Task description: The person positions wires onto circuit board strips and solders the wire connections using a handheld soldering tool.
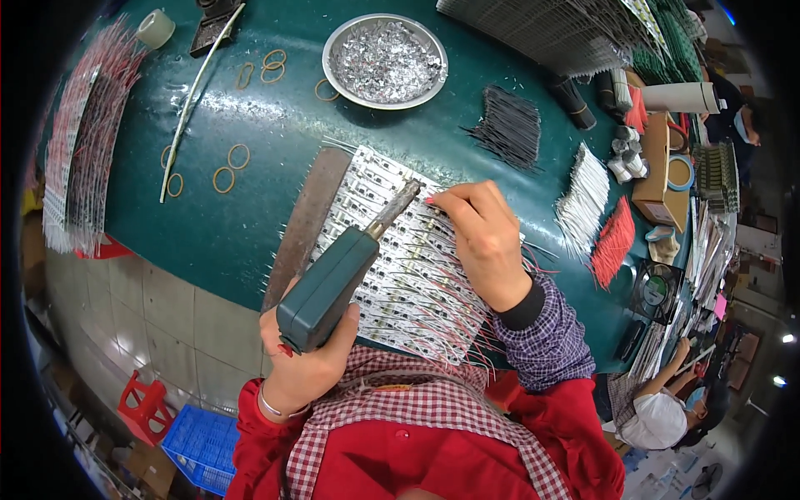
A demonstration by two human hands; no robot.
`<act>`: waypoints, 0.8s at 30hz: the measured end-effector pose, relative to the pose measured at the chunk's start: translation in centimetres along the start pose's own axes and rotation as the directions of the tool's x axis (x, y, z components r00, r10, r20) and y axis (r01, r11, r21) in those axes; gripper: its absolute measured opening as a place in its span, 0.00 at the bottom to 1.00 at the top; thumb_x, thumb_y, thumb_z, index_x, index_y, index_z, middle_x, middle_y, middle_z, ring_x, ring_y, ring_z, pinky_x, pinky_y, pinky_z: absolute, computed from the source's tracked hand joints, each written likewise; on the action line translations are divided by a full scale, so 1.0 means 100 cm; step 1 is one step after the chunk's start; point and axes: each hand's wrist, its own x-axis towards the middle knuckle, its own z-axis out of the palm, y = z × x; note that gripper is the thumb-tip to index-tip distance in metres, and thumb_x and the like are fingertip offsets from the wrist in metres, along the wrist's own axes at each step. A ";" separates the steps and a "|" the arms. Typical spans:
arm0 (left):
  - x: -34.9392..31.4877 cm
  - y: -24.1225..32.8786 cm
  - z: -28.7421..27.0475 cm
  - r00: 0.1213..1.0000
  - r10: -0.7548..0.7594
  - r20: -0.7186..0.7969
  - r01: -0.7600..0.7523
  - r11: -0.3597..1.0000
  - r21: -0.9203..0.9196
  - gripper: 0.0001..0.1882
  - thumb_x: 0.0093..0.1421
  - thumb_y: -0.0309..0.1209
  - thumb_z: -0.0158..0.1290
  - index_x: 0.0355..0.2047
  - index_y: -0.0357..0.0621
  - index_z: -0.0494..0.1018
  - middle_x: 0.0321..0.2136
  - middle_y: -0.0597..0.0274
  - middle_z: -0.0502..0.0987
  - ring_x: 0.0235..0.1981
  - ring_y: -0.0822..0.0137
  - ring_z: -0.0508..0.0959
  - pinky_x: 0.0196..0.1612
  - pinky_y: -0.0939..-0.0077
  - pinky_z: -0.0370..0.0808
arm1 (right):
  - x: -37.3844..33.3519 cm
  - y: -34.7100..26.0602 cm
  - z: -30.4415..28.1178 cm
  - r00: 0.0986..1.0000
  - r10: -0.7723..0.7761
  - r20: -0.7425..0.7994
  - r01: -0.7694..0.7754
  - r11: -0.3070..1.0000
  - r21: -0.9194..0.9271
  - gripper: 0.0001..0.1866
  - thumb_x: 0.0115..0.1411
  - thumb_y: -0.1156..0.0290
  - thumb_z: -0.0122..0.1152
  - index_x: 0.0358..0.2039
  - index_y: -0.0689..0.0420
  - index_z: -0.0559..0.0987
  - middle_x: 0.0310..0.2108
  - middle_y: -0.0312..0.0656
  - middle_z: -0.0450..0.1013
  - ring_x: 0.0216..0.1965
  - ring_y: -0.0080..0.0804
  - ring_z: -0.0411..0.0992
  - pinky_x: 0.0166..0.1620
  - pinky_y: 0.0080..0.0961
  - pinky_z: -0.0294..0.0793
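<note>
My left hand [312, 358] is wrapped around a dark green soldering gun [329, 287]. Its metal tip [400, 204] points up and right, over the upper part of a white circuit board panel [367, 171]. Rows of small dark components cover the panel, and many thin wires [433, 308], pale and red, trail from its lower right. Just right of the soldering tip, my right hand [483, 237] has thumb and forefinger pinched together close to the panel. What those fingertips hold is too small to make out. A brown bar [312, 212] lies along the panel's left side.
Beyond the panel stands a metal bowl of silvery bits [387, 62]. Black wires [508, 125], white wires [582, 200] and red wires [614, 242] lie in bundles to the right, near a cardboard box [654, 175]. Wired panels [83, 142] stand at left; rubber bands [223, 179] lie nearby.
</note>
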 end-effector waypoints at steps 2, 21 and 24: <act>0.006 0.003 0.002 1.000 -0.021 -0.010 0.018 0.983 -0.180 0.10 0.49 0.20 0.64 0.34 0.35 0.79 0.30 0.57 0.78 0.25 0.66 0.77 0.28 0.70 0.73 | 0.000 0.000 0.001 1.000 0.001 -0.006 -0.001 1.000 -0.008 0.16 0.44 0.88 0.57 0.36 0.64 0.78 0.34 0.44 0.72 0.36 0.41 0.71 0.37 0.33 0.74; 0.016 0.007 -0.002 0.990 0.094 0.107 -0.091 0.995 -0.027 0.07 0.50 0.18 0.61 0.31 0.34 0.77 0.26 0.58 0.75 0.20 0.69 0.74 0.23 0.75 0.70 | 0.003 -0.004 -0.001 0.999 0.017 0.030 -0.015 0.998 -0.053 0.13 0.46 0.85 0.58 0.36 0.65 0.78 0.35 0.45 0.72 0.36 0.42 0.71 0.38 0.33 0.74; 0.013 0.008 -0.003 0.990 0.139 0.023 -0.139 0.990 -0.006 0.07 0.49 0.18 0.61 0.30 0.34 0.78 0.27 0.56 0.76 0.21 0.65 0.75 0.24 0.73 0.71 | 0.003 -0.004 -0.002 0.999 0.022 0.033 -0.021 0.999 -0.048 0.14 0.46 0.85 0.58 0.36 0.64 0.78 0.36 0.45 0.71 0.36 0.42 0.70 0.38 0.33 0.74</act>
